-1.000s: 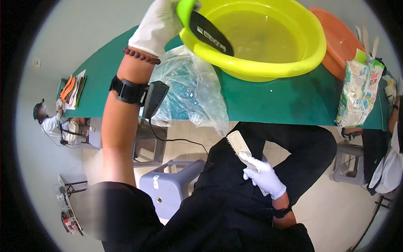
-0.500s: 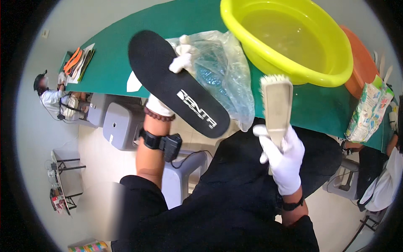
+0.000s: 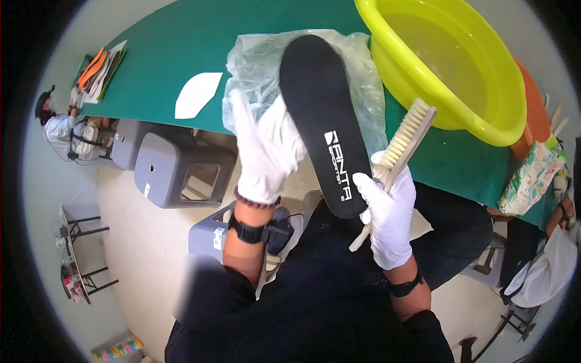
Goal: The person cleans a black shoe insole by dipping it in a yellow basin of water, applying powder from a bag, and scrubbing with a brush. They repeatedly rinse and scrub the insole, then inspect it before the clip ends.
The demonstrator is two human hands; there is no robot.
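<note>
Upright in the middle is a black shoe insole [image 3: 316, 103] with white print at its lower end. My left hand [image 3: 266, 151], in a white glove, is at the insole's left edge. Its fingers are spread, and some tips may be hidden behind the insole. White-gloved too, my right hand [image 3: 390, 218] is closed around the handle of a scrub brush [image 3: 407, 138] with pale bristles, tilted up to the right. The right thumb touches the insole's lower right edge; whether it pinches it I cannot tell. A clear plastic bag [image 3: 254, 57] lies behind the insole.
A yellow-green basin [image 3: 390, 66] of water stands on the green table [image 3: 169, 45] at right, an orange basin [image 3: 532, 109] beyond it. A colourful packet [image 3: 532, 175] sits at the right edge. White paper [image 3: 198, 95] lies left. Grey stools [image 3: 163, 172] and another person [image 3: 60, 130] are at left.
The insole has swung more upright and to the right, its lower end now at my right hand. My left hand has come off its face and spread. The brush has turned, showing its bristles.
</note>
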